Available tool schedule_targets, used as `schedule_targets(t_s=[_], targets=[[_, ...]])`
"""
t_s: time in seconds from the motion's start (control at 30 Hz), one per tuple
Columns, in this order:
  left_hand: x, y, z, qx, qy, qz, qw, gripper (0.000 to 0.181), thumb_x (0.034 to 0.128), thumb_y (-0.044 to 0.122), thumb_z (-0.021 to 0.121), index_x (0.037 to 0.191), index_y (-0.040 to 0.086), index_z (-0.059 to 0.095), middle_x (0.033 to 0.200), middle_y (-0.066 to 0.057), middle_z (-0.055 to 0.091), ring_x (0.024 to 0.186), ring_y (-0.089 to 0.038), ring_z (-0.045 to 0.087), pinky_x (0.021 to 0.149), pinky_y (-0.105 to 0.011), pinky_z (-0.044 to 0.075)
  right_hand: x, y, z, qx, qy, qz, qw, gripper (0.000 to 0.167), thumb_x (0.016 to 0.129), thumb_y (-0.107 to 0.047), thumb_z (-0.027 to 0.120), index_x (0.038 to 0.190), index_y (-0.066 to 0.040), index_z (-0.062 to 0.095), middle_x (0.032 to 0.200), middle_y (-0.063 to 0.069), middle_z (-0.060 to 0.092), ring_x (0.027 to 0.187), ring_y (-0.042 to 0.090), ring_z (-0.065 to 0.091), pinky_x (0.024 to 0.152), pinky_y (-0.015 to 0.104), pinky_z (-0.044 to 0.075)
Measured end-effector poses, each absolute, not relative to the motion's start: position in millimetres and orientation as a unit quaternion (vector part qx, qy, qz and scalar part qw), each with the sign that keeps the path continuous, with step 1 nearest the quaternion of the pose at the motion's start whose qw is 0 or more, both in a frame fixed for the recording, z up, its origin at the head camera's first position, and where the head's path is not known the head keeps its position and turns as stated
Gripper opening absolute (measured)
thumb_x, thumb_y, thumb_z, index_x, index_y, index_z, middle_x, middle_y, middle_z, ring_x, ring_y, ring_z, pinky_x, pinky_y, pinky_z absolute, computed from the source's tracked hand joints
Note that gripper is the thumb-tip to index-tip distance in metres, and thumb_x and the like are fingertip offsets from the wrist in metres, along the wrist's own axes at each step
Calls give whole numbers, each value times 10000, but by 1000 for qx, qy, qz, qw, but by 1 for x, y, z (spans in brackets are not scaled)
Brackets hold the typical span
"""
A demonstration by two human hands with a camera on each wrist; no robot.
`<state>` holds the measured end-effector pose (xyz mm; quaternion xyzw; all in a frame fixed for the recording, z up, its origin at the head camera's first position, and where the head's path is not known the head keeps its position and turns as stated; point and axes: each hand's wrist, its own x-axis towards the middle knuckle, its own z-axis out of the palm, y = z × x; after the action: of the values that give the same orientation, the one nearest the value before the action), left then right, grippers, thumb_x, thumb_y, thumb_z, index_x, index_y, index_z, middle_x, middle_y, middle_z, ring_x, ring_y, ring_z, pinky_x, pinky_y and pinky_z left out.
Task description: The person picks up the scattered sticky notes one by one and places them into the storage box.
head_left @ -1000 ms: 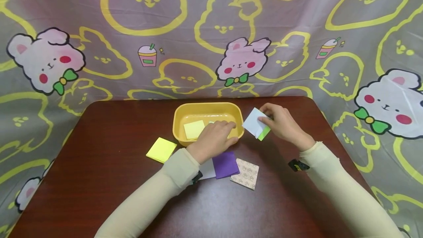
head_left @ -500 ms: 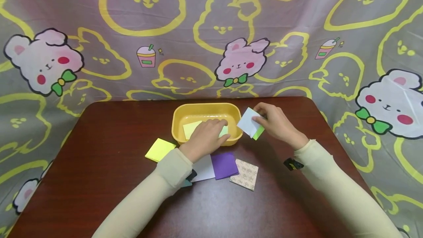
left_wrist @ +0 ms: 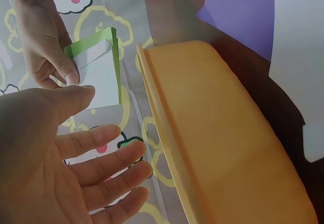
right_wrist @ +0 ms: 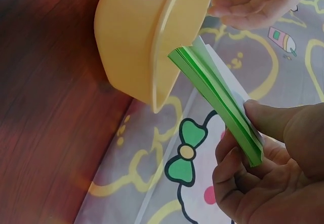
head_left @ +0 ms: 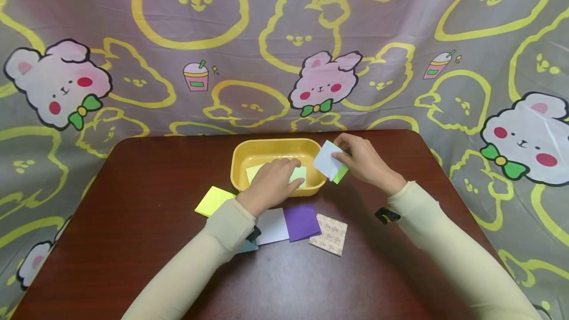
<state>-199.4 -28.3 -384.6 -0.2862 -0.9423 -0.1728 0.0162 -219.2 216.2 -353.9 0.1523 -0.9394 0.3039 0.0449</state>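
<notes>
My right hand point(head_left: 366, 162) pinches a stack of green paper squares point(right_wrist: 217, 102) with a white sheet point(head_left: 328, 160) on its face, beside the right rim of the yellow container point(head_left: 277, 143). In the head view my left hand point(head_left: 271, 184) is over the container's front side. The left wrist view shows that hand point(left_wrist: 76, 158) with its fingers spread and nothing between them. Pale yellow paper point(head_left: 252, 172) and pale green paper point(head_left: 299, 174) lie in the container, partly hidden by the left hand.
On the table point(head_left: 146, 221), in front of the container, are a bright yellow stack point(head_left: 214, 200), white paper point(head_left: 272, 226), a purple stack point(head_left: 302, 222), a patterned square point(head_left: 330, 233) and a teal piece point(head_left: 249, 247). A printed curtain point(head_left: 249, 38) stands behind.
My right hand has moved left with the green and white stack, closer to the container. The left hand has shifted slightly left, and more of the pale green paper shows.
</notes>
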Motion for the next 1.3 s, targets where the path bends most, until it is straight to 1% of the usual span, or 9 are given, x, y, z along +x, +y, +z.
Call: schedule_targets(t_s=[0.07, 0.27, 0.33, 0.57, 0.73, 0.93, 1.13, 1.3], targets=[[-200, -30, -385, -286, -943, -172, 17, 428, 997, 363, 637, 1319, 83, 612, 1275, -106, 695, 1168, -291, 668, 969, -447, 542, -220, 214, -354, 153, -939, 304, 43, 156, 950, -93, 694, 1073, -4, 658, 978, 149, 728, 835, 247, 660, 751, 370, 524], [-203, -33, -385, -286, -943, -169, 25, 418, 992, 355, 649, 1301, 74, 616, 1196, -104, 718, 1048, -278, 695, 889, -426, 562, -225, 207, -353, 155, -938, 308, 37, 166, 961, -97, 680, 1090, 1, 644, 1013, 163, 717, 879, 267, 669, 778, 396, 542], [-204, -34, -385, -284, -944, -168, 24, 416, 992, 353, 649, 1300, 74, 614, 1186, -106, 718, 1036, -279, 695, 879, -427, 562, -227, 205, -353, 156, -938, 307, 34, 169, 964, -101, 677, 1094, 2, 644, 1021, 167, 721, 892, 272, 676, 785, 401, 545], [-206, -38, -384, -273, -947, -169, 17, 423, 997, 354, 640, 1314, 74, 614, 1207, -118, 708, 1059, -289, 685, 895, -438, 560, -233, 200, -351, 165, -939, 299, 32, 171, 964, -104, 673, 1093, 5, 644, 1007, 189, 736, 891, 288, 693, 768, 415, 545], [-208, -40, -384, -265, -950, -167, 19, 415, 997, 353, 640, 1309, 80, 617, 1206, -118, 711, 1070, -299, 686, 896, -450, 558, -238, 196, -352, 168, -939, 298, 26, 157, 964, -99, 671, 1083, 1, 642, 979, 178, 745, 869, 273, 701, 752, 399, 547], [-210, -43, -382, -258, -952, -166, 10, 436, 999, 364, 634, 1330, 82, 610, 1235, -122, 703, 1106, -308, 675, 932, -462, 548, -244, 189, -353, 166, -939, 302, 15, 152, 968, -103, 669, 1078, -2, 643, 976, 170, 747, 878, 270, 710, 761, 392, 550], [-212, -46, -383, -250, -953, -169, 8, 446, 994, 360, 642, 1336, 75, 607, 1270, -120, 696, 1143, -310, 668, 969, -461, 539, -248, 181, -351, 175, -937, 303, 10, 154, 965, -92, 670, 1078, 8, 646, 960, 174, 737, 832, 257, 689, 713, 371, 545], [-213, -49, -385, -248, -953, -175, 10, 434, 991, 347, 649, 1327, 73, 613, 1274, -119, 696, 1137, -312, 671, 957, -466, 543, -251, 176, -351, 176, -938, 297, 5, 167, 966, -98, 669, 1091, 10, 642, 959, 172, 729, 821, 252, 679, 702, 361, 540]])
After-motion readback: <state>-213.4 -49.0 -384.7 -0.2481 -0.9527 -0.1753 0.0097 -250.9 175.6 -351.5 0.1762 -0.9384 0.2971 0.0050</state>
